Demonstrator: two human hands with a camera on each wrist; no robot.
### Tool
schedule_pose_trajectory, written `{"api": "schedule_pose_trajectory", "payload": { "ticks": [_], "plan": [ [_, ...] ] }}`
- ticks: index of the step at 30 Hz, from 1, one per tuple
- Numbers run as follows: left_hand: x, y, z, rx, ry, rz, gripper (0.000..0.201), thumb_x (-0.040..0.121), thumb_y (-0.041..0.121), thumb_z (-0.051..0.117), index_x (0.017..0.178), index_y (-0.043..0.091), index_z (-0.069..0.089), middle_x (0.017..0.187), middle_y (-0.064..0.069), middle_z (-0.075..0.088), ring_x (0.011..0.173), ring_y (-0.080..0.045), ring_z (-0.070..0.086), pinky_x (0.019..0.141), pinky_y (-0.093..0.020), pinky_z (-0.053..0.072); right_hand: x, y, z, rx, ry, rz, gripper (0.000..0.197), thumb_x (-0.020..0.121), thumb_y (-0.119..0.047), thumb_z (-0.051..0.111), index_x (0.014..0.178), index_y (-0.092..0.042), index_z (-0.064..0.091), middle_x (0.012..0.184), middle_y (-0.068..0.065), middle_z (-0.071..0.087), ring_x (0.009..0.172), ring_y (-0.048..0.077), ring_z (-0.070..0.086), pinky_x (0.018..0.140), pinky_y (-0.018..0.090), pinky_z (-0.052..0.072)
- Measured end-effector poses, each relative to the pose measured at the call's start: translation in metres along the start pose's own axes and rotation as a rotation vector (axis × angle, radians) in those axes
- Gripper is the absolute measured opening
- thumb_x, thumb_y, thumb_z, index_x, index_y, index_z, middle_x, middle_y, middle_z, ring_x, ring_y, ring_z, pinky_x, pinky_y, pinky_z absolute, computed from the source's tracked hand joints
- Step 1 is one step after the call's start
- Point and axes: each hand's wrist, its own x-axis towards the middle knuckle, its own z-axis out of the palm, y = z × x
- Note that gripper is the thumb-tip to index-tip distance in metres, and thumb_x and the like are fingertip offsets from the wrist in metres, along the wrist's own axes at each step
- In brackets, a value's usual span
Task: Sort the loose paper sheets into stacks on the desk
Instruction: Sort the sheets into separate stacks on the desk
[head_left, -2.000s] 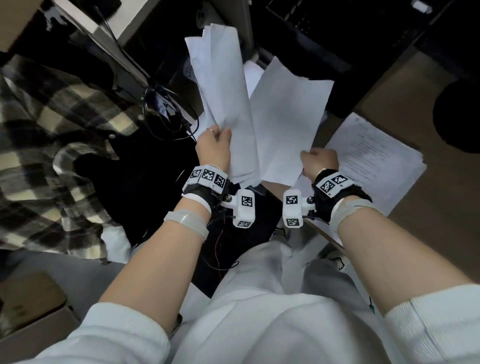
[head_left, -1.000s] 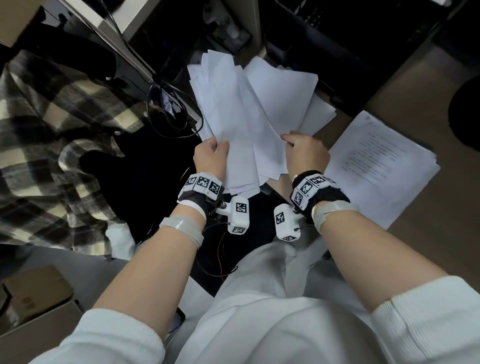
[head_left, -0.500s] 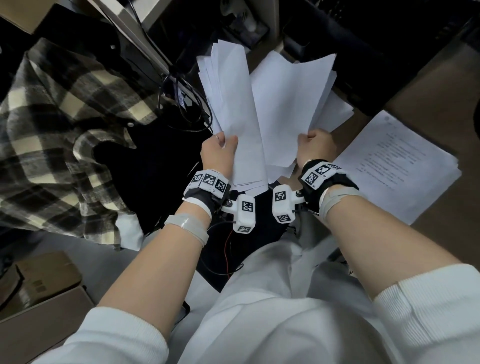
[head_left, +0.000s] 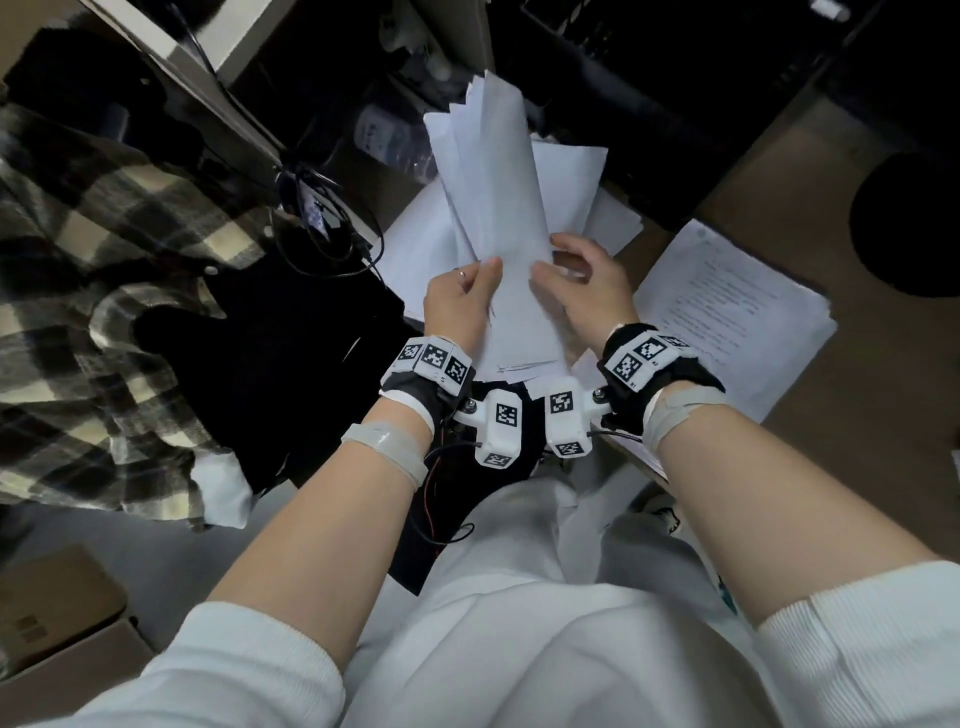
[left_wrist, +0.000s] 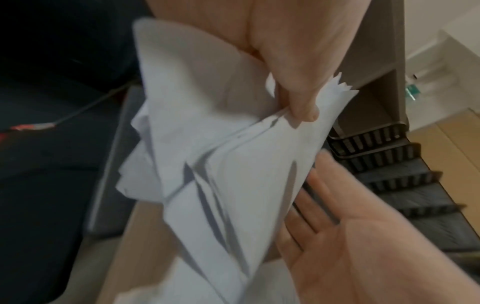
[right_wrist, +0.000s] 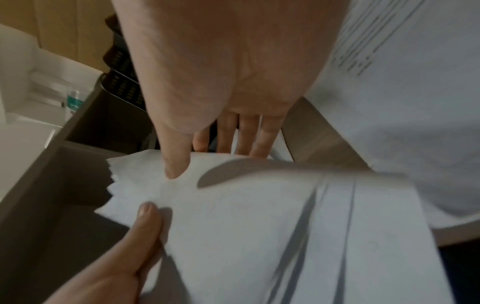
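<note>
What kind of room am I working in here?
Probably an office desk area: a printed white paper stack lies on the brown wooden desk, black stacked document trays stand behind, and tangled black cables hang at the left.

The head camera looks down from above the paper bundle (head_left: 498, 218). Both wrist cameras look along the hands, very near that bundle.
</note>
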Motion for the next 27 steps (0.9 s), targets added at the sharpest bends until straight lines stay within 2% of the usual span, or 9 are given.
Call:
{"api": "schedule_pose_trajectory", "payload": {
  "ticks": [2,5,7,10,12,16,21,24,27],
  "plan": [
    [-0.004,0.007,0.023,-0.06,-0.059,-0.039,0.041,0.086,0.049,0.066,0.062,0.016,0.068,0.058,0.004,0.063,0.058,-0.016,0.055,0.065,-0.037,0.052,-0.012,-0.005,-0.02,0.004,-0.041,-0.046,0.059,0.085,-0.028,0.076,0.138,-0.018,0.053,0.117,-0.013,0.061,0.1,-0.011,0.056,0.09,0.008,0.047],
    [-0.02,0.021,0.06,-0.121,-0.179,-0.072,0.039,0.09,0.04,0.067,0.065,0.011,0.069,0.068,-0.01,0.068,0.066,-0.021,0.063,0.075,-0.037,0.056,-0.035,-0.007,-0.06,-0.072,-0.105,-0.043,0.073,0.081,-0.036,0.079,0.143,-0.03,0.041,0.111,-0.031,0.054,0.101,-0.014,0.056,0.082,0.004,0.044],
    [-0.032,0.025,0.087,-0.122,-0.243,-0.093,0.04,0.091,0.037,0.067,0.059,0.013,0.066,0.06,-0.004,0.065,0.058,-0.019,0.061,0.067,-0.029,0.053,-0.048,-0.001,-0.086,-0.075,-0.124,-0.025,0.072,0.077,-0.028,0.083,0.136,-0.032,0.04,0.107,-0.03,0.054,0.095,-0.019,0.056,0.08,0.004,0.044],
    [-0.048,0.023,0.123,-0.053,-0.331,-0.117,0.049,0.075,0.062,0.071,0.077,0.013,0.076,0.087,-0.013,0.075,0.089,-0.033,0.072,0.092,-0.049,0.054,-0.064,0.016,-0.122,-0.115,-0.08,0.014,0.082,0.076,-0.023,0.082,0.144,-0.027,0.037,0.113,-0.021,0.055,0.096,-0.011,0.056,0.089,0.016,0.044],
    [-0.06,0.016,0.145,-0.018,-0.384,-0.111,0.055,0.072,0.069,0.07,0.085,0.015,0.077,0.095,-0.01,0.076,0.097,-0.03,0.071,0.097,-0.052,0.051,-0.073,0.033,-0.145,-0.128,-0.047,0.041,0.085,0.079,-0.025,0.079,0.15,-0.025,0.032,0.123,-0.017,0.052,0.108,0.001,0.053,0.095,0.02,0.041],
    [-0.109,0.019,0.18,0.058,-0.427,-0.044,0.036,0.081,0.049,0.068,0.072,0.014,0.069,0.075,-0.008,0.07,0.071,-0.02,0.063,0.076,-0.047,0.053,-0.098,0.066,-0.186,-0.061,0.022,0.137,0.073,0.075,-0.037,0.07,0.144,-0.031,0.044,0.129,-0.015,0.06,0.111,0.008,0.06,0.101,0.033,0.048],
    [-0.164,0.008,0.222,0.081,-0.439,-0.08,0.016,0.085,0.017,0.07,0.096,0.008,0.077,0.088,-0.008,0.077,0.078,-0.024,0.073,0.073,-0.033,0.059,-0.133,0.107,-0.235,0.095,0.243,0.289,0.022,0.076,-0.036,0.054,0.089,-0.02,0.064,0.092,0.004,0.071,0.095,0.032,0.067,0.089,0.05,0.054],
    [-0.18,0.001,0.241,0.235,-0.507,-0.087,0.021,0.077,0.026,0.081,0.093,0.015,0.073,0.09,-0.001,0.075,0.083,-0.019,0.072,0.08,-0.031,0.058,-0.152,0.131,-0.261,0.106,0.327,0.321,0.031,0.091,-0.026,0.046,0.1,-0.001,0.063,0.103,0.021,0.068,0.102,0.039,0.064,0.092,0.049,0.052],
    [-0.2,-0.009,0.257,0.402,-0.498,-0.14,0.03,0.068,0.037,0.081,0.083,0.013,0.073,0.078,-0.001,0.076,0.075,-0.021,0.074,0.071,-0.033,0.061,-0.17,0.148,-0.282,0.142,0.289,0.351,0.03,0.102,-0.021,0.043,0.12,-0.005,0.06,0.11,0.008,0.063,0.1,0.024,0.058,0.096,0.036,0.045]
  ]
}}
